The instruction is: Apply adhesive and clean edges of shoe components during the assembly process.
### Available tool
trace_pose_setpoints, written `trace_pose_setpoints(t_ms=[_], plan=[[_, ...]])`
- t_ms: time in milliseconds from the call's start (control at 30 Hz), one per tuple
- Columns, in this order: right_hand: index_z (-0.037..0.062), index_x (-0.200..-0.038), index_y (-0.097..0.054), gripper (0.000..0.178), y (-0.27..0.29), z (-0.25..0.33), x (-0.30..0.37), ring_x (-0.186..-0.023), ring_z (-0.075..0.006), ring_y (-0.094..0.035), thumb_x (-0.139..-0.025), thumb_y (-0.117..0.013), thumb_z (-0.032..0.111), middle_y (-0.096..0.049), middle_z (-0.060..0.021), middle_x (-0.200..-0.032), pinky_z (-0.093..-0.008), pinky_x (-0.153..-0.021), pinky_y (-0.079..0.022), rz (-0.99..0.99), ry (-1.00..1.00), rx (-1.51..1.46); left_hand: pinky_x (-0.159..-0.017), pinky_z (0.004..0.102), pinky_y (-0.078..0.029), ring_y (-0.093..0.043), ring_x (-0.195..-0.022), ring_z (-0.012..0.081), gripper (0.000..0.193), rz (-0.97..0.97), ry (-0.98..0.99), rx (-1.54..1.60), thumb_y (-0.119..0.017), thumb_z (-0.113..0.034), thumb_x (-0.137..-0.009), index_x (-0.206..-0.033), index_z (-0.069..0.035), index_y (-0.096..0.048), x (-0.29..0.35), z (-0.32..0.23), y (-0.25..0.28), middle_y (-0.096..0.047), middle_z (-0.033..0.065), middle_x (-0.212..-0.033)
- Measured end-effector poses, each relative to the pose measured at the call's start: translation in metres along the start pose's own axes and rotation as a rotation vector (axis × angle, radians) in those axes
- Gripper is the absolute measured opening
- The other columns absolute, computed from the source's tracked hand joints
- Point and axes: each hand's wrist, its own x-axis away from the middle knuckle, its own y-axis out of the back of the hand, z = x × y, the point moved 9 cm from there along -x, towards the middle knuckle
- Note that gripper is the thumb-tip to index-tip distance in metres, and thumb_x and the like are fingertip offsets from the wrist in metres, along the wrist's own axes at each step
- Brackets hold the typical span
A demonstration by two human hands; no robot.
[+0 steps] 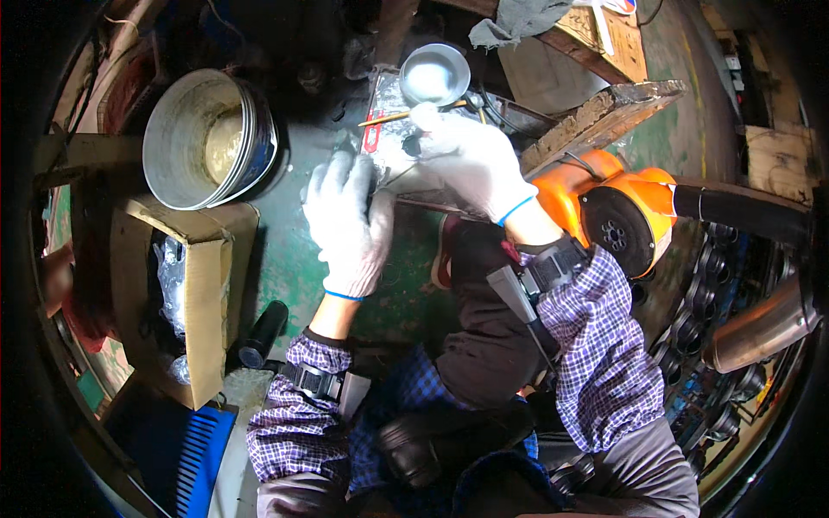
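My right hand [479, 160], in a white knit glove with a blue cuff edge, reaches over a small work surface [393, 91]. Its fingers are bent around a small dark piece [412, 146], whose kind is unclear. My left hand [350, 220], gloved alike, is held lower and to the left, with its fingers stretched out and nothing visible in them. Beyond the right hand stands a pale cup [434, 75] with white contents. A thin wooden stick [389, 119] lies just below the cup. Beside it rests a flat red item [372, 133].
An orange blower [596, 186] with a metal nozzle [760, 328] sits at right, below a rough wooden board [604, 125]. At left are a bucket [197, 138], a cardboard box [207, 311] holding plastic bags, a black cylinder [264, 335] and a blue toothed dustpan [203, 453].
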Motion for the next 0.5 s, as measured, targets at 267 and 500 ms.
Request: trace_pose_setpoints(t_ms=[267,500], plan=[[0.0204,-0.103,-0.064,0.024,-0.058,-0.016,0.001,-0.062,-0.0185,-0.062,-0.08,-0.059,0.025,-0.063,-0.0015,-0.076,-0.0301,-0.056,-0.049,0.053,0.097,0.43,-0.101,0.0448,-0.032,-0.044,-0.118,0.0365,0.042,0.082,0.147,0.046,-0.066,-0.011,-0.077,-0.118,-0.007,-0.058,0.055,0.036,0.024,-0.051,0.0176,-0.126],[0.0083,-0.077,-0.064,0.012,-0.058,0.002,-0.01,-0.064,-0.0257,-0.062,-0.073,-0.054,0.015,-0.062,-0.0118,-0.07,-0.0352,-0.058,-0.049,0.206,0.009,0.449,-0.101,0.0416,-0.034,-0.046,-0.117,0.0341,0.041,0.178,0.269,0.024,-0.064,-0.005,-0.076,-0.117,-0.005,-0.059,0.099,0.056,0.033,-0.052,0.0174,-0.125]])
